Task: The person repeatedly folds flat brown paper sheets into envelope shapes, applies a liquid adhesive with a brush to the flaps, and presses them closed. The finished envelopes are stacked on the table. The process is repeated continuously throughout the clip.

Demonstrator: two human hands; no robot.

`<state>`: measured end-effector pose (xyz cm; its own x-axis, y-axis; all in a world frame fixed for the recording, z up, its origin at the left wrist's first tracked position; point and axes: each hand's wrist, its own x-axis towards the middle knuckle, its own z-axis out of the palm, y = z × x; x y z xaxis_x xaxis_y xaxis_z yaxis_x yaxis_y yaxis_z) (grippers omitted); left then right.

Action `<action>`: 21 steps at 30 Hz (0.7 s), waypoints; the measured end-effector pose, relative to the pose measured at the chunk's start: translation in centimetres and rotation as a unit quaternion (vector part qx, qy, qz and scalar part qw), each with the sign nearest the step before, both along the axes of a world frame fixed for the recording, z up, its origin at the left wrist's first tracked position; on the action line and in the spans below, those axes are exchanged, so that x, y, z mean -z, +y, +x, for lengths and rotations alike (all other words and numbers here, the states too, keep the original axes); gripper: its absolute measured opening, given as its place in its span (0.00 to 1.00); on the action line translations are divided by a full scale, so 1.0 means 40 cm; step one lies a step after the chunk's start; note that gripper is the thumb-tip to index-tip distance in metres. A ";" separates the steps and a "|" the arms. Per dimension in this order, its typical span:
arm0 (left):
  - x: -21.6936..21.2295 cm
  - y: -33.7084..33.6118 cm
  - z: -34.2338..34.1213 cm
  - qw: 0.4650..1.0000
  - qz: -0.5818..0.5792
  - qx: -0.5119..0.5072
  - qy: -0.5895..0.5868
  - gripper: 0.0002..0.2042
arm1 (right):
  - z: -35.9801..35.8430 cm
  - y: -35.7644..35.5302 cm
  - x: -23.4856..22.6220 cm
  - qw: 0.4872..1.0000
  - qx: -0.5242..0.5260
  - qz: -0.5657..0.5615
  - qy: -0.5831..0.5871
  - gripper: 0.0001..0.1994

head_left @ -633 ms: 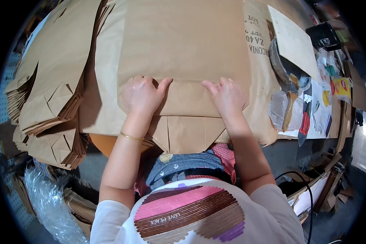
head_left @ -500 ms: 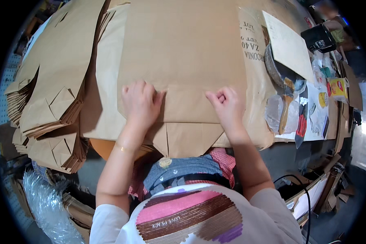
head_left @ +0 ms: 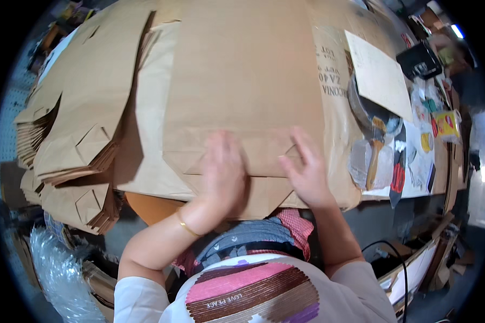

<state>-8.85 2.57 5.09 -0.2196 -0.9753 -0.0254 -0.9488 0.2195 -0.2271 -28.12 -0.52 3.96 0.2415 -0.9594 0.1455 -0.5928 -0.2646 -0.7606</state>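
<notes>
Lying flat in the centre of the frame, the paper bag (head_left: 242, 102) stretches from the top edge down to the lower middle, where its folded bottom flap (head_left: 253, 161) sits under both hands. The left hand (head_left: 222, 172) presses palm down on the flap, fingers together and pointing toward the top of the frame, a little blurred; it is flat and open, gripping nothing. Its forearm runs down and to the left, bent at the elbow, with a thin gold bracelet (head_left: 186, 227) at the wrist. The right hand (head_left: 307, 169) lies just beside it on the right end of the flap, also flat and open, fingers spread slightly and angled up and to the left, the thumb reaching toward the left hand. Its forearm drops almost straight down to the lower right.

Under the bag lies a larger brown sheet (head_left: 145, 134), and at the left of the frame stacks of folded bags (head_left: 70, 134) fan out in layers. At the upper right a loose tan sheet (head_left: 380, 78) rests on a round tin (head_left: 372, 116), with a brush (head_left: 374, 156) below it and a black device (head_left: 417, 59) above. Clear plastic wrap (head_left: 59, 269) shows at the lower left.
</notes>
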 end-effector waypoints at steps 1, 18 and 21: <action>0.028 -0.004 -0.018 0.992 -0.012 0.049 0.119 0.29 | 0.001 0.002 -0.014 0.999 0.023 -0.022 -0.036 0.29; -0.320 0.002 0.845 0.946 -0.304 0.066 -0.091 0.09 | 0.089 -0.087 0.113 0.980 -0.034 0.052 -0.187 0.06; -0.283 0.086 0.943 0.981 -0.191 -0.010 -0.026 0.08 | 0.091 -0.082 0.128 0.982 -0.029 0.038 -0.184 0.06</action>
